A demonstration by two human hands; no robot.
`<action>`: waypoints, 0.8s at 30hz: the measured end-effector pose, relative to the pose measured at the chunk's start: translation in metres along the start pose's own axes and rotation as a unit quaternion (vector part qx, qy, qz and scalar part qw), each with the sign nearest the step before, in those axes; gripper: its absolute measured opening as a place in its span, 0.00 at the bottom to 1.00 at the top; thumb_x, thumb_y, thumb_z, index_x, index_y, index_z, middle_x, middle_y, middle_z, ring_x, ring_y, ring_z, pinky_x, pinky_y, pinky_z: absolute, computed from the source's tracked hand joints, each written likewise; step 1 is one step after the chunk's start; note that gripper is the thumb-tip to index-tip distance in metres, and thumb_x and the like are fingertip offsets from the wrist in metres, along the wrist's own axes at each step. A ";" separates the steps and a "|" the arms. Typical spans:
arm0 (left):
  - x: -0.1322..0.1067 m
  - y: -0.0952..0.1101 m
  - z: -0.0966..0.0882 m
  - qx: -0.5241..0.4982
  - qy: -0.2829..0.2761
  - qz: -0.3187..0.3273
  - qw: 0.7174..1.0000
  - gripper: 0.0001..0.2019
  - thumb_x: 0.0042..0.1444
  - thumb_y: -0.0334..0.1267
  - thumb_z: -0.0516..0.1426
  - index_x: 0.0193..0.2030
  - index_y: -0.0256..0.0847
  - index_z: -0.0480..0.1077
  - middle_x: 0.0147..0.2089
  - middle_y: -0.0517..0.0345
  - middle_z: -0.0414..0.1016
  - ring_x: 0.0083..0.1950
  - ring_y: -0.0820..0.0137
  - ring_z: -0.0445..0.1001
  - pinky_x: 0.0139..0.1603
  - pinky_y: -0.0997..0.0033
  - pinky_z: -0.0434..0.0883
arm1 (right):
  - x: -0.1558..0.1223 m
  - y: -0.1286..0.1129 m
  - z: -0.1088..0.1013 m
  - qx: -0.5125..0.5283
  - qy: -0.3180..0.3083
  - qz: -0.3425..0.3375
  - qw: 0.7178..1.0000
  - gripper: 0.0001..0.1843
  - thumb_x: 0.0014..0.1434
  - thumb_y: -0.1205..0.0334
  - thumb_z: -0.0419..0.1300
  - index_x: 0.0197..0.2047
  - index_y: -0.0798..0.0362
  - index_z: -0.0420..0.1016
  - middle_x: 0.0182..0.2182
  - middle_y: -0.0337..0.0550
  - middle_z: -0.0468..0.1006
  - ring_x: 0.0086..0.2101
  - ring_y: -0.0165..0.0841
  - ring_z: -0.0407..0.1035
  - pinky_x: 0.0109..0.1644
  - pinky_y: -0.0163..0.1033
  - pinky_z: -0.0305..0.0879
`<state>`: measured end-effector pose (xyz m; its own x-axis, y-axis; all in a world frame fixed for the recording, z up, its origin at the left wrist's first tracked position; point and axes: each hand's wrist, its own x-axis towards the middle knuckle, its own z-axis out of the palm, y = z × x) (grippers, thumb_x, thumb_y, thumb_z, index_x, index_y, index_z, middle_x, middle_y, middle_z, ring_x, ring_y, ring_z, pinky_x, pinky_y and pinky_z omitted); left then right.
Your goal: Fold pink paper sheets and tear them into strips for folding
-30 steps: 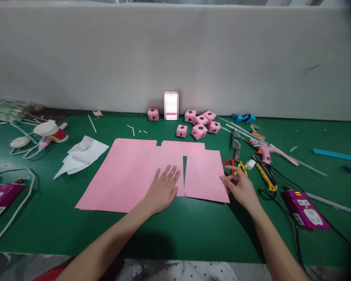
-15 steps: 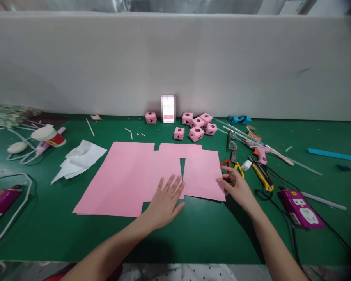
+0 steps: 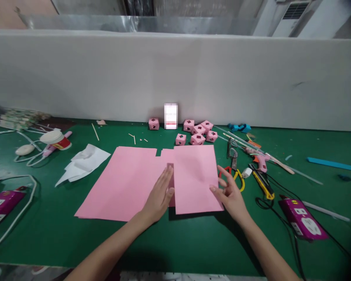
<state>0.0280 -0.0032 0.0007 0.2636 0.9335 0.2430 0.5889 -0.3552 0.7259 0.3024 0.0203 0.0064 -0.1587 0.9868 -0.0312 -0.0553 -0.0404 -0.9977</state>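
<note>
My right hand (image 3: 230,194) pinches the right edge of a pink paper sheet (image 3: 195,179), thumb on top, and the sheet is raised a little off the table. Beside that sheet's left edge, my left hand (image 3: 159,195) rests with straight fingers on larger pink paper (image 3: 123,183) that lies flat. Part of this larger paper is hidden under the raised sheet. Several small pink paper cubes (image 3: 198,139) with dark diamond-shaped holes sit behind the sheets. Close to my right fingers lie scissors (image 3: 239,181) with red and yellow handles.
A phone (image 3: 171,116) stands against the grey panel (image 3: 105,78). On the right are a pink glue gun (image 3: 261,160), a yellow utility knife (image 3: 262,182) and a purple power strip (image 3: 302,218) with cables. White crumpled paper (image 3: 83,162) and a paper cup (image 3: 56,139) lie left.
The right pink sheet has lifted and moved left over the other paper, covering the narrow gap. My left hand has moved left with its fingers closer together. The view has tilted up slightly.
</note>
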 end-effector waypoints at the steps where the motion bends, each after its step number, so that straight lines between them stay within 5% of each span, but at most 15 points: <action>1: -0.001 0.000 -0.001 -0.037 -0.007 -0.015 0.999 0.29 0.72 0.48 0.40 0.76 0.49 0.37 0.78 0.56 0.39 0.78 0.61 0.38 0.75 0.52 0.46 | -0.001 0.003 0.006 0.022 -0.025 0.022 0.999 0.47 0.59 0.52 0.66 0.72 0.38 0.42 0.58 0.50 0.73 0.37 0.34 0.78 0.40 0.42 0.76; 5: -0.006 0.003 0.004 -0.128 -0.020 -0.077 0.989 0.32 0.71 0.50 0.42 0.76 0.52 0.30 0.78 0.56 0.33 0.78 0.59 0.32 0.75 0.50 0.44 | -0.002 0.017 0.020 0.037 -0.081 0.061 0.994 0.48 0.60 0.54 0.65 0.73 0.41 0.38 0.54 0.48 0.76 0.33 0.30 0.76 0.41 0.40 0.74; 8: -0.009 0.007 0.009 -0.140 -0.008 -0.096 0.985 0.40 0.69 0.49 0.47 0.73 0.54 0.18 0.78 0.52 0.27 0.77 0.55 0.31 0.74 0.41 0.40 | -0.001 0.027 0.023 0.009 -0.067 0.069 0.995 0.47 0.59 0.54 0.65 0.72 0.46 0.41 0.53 0.50 0.76 0.33 0.29 0.75 0.41 0.39 0.72; 11: -0.010 0.017 0.011 -0.162 -0.018 -0.067 0.984 0.44 0.69 0.46 0.49 0.70 0.57 0.10 0.78 0.48 0.32 0.78 0.57 0.34 0.72 0.35 0.36 | -0.001 0.032 0.027 -0.027 -0.040 0.052 0.998 0.45 0.59 0.54 0.64 0.72 0.48 0.43 0.54 0.51 0.75 0.35 0.30 0.75 0.41 0.40 0.72; 15: -0.004 0.037 0.007 -0.209 -0.055 -0.029 0.976 0.43 0.69 0.47 0.49 0.71 0.59 0.14 0.78 0.50 0.30 0.78 0.58 0.30 0.72 0.35 0.34 | 0.005 0.024 0.039 -0.017 -0.054 0.024 0.998 0.42 0.58 0.55 0.65 0.70 0.48 0.50 0.57 0.53 0.73 0.47 0.38 0.75 0.52 0.47 0.71; 19: 0.017 0.052 0.004 -0.202 -0.069 0.057 0.975 0.42 0.68 0.49 0.49 0.72 0.57 0.16 0.78 0.53 0.25 0.78 0.57 0.28 0.73 0.39 0.34 | 0.030 -0.002 0.057 0.044 -0.063 0.013 0.997 0.32 0.59 0.51 0.64 0.64 0.48 0.62 0.53 0.50 0.77 0.49 0.40 0.74 0.54 0.49 0.71; 21: 0.032 0.055 0.002 -0.170 -0.039 0.113 0.978 0.41 0.68 0.50 0.50 0.74 0.57 0.20 0.79 0.53 0.27 0.78 0.56 0.28 0.73 0.39 0.32 | 0.047 -0.020 0.066 0.066 -0.033 -0.044 0.996 0.25 0.61 0.51 0.62 0.59 0.48 0.68 0.52 0.48 0.78 0.49 0.40 0.74 0.55 0.48 0.71; 24: 0.060 0.062 -0.010 -0.166 0.102 0.138 0.971 0.37 0.68 0.50 0.50 0.75 0.56 0.32 0.78 0.53 0.33 0.78 0.54 0.33 0.75 0.44 0.36 | 0.070 -0.048 0.081 0.048 -0.007 -0.156 0.987 0.19 0.62 0.55 0.61 0.55 0.47 0.71 0.55 0.46 0.76 0.52 0.39 0.73 0.59 0.47 0.68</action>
<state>0.0725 0.0310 0.0667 0.2000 0.8070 0.5556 0.2286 -0.5898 0.7745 0.2139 0.0788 0.0576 -0.1320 0.9515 0.2778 -0.1958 0.2497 -0.9483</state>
